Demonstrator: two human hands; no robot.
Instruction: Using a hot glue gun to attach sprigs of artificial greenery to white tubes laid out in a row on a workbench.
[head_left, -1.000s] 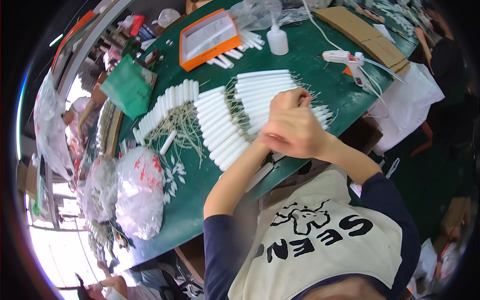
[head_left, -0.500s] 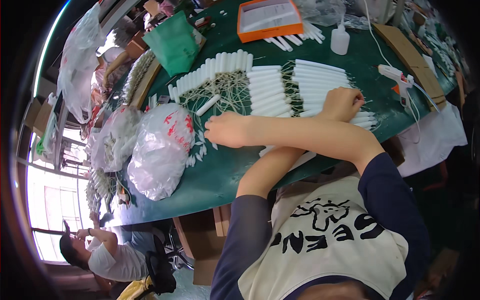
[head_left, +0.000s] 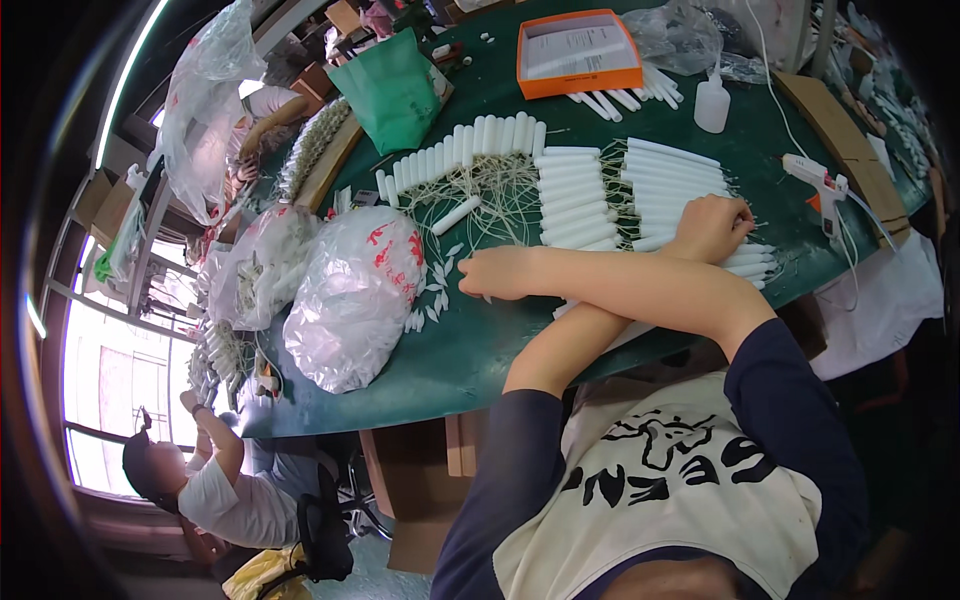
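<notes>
My forearms are crossed, the right one over the left. My left hand (head_left: 708, 228), on the right side, is closed with curled fingers above a row of long white candle-like tubes (head_left: 670, 165) with wire ends; what it grips is hidden. My right hand (head_left: 497, 273), reaching left, has its fingers bent together beside a scatter of small white pointed pieces (head_left: 437, 285); whatever it pinches cannot be made out. Beyond it lies a loose short white tube (head_left: 457, 215). More short tubes stand in a curved row (head_left: 465, 145) with tangled pale wires, and others form a stacked column (head_left: 577, 195).
A stuffed plastic bag (head_left: 350, 310) sits on the green table (head_left: 450, 360) at left. Farther off are a green bag (head_left: 388, 92), an orange box (head_left: 578, 82) and a white squeeze bottle (head_left: 712, 103). A glue gun (head_left: 815, 180) lies at right. A person (head_left: 225, 490) sits at lower left.
The whole view has shifted, so the table things appear farther right and slightly lower. My arms stay crossed, both hands still closed. The seated person's hand has moved away from the head.
</notes>
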